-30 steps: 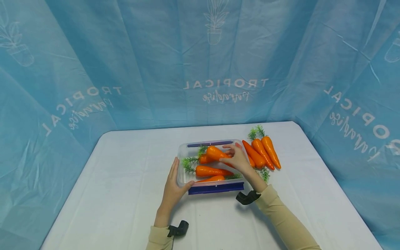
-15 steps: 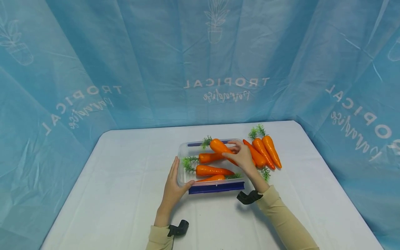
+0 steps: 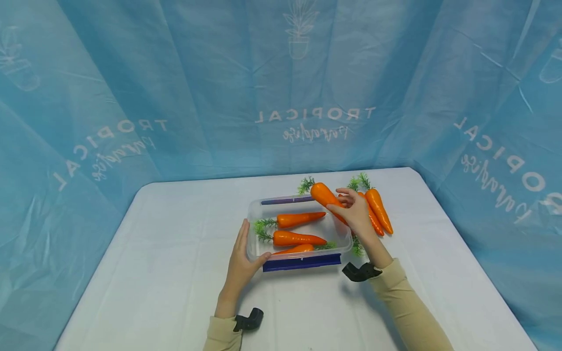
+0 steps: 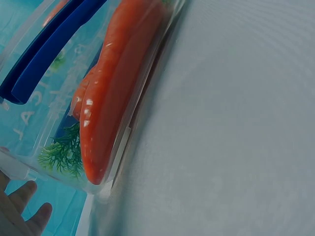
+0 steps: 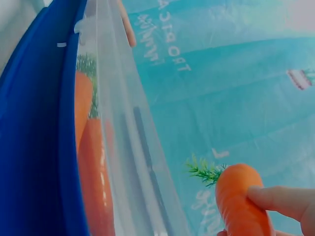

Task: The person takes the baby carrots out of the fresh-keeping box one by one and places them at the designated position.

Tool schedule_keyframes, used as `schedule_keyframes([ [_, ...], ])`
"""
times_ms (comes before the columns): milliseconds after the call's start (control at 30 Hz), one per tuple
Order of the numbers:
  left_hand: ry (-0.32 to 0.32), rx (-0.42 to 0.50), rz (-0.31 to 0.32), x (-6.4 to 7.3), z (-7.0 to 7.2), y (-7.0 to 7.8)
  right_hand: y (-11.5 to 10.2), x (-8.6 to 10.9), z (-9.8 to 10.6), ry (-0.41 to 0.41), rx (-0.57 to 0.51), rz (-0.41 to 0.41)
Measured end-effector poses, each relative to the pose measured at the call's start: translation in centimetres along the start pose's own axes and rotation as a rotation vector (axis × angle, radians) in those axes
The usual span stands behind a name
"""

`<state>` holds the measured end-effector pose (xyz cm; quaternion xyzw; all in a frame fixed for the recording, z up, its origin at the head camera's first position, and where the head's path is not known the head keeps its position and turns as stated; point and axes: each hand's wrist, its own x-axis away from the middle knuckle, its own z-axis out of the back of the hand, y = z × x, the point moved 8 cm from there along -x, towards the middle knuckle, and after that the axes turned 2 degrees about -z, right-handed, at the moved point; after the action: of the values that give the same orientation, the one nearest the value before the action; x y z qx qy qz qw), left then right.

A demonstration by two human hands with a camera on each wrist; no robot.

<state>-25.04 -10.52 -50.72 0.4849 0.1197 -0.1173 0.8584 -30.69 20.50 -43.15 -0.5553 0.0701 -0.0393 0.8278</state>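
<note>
A clear plastic container (image 3: 256,207) with blue latch flaps (image 3: 302,263) holds several orange carrots, among them an upper carrot (image 3: 298,220), a middle carrot (image 3: 299,238) and a front carrot (image 3: 298,249). My left hand (image 3: 240,265) rests against its left end, fingers straight along the side and thumb at the front corner. Above the container's back right corner, my right hand (image 3: 359,214) pinches a carrot (image 3: 324,194) between thumb and fingers. That carrot tilts, its green top pointing up and left; the right wrist view shows the thumb on the carrot (image 5: 241,196).
Loose carrots lie right of the container, such as the rightmost carrot (image 3: 380,212) and its neighbour (image 3: 373,219); my right hand partly covers this group. A white cloth covers the table (image 3: 189,243). Blue printed curtains (image 3: 210,97) stand behind and at both sides.
My right hand has lifted the carrot up out of the container and carried it right, towards the loose carrots. The left hand stays at the container's left end.
</note>
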Motion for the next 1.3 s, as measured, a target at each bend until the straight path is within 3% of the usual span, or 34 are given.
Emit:
schedule_keyframes([
  [267, -0.006, 0.002, 0.001, 0.0, 0.0, 0.0, 1.3, -0.3, 2.4, 0.072, -0.017, -0.019],
  [767, 0.000, 0.012, -0.001, 0.0, 0.0, 0.0, 4.6, -0.7, 7.5, 0.279, -0.030, -0.114],
  [933, 0.001, 0.009, -0.002, 0.0, 0.0, 0.0, 5.8, -0.6, 8.7, 0.350, -0.059, -0.111],
  [1300, -0.005, 0.013, -0.001, 0.0, 0.0, 0.0, 8.2, -0.6, 10.9, 0.486, 0.031, -0.112],
])
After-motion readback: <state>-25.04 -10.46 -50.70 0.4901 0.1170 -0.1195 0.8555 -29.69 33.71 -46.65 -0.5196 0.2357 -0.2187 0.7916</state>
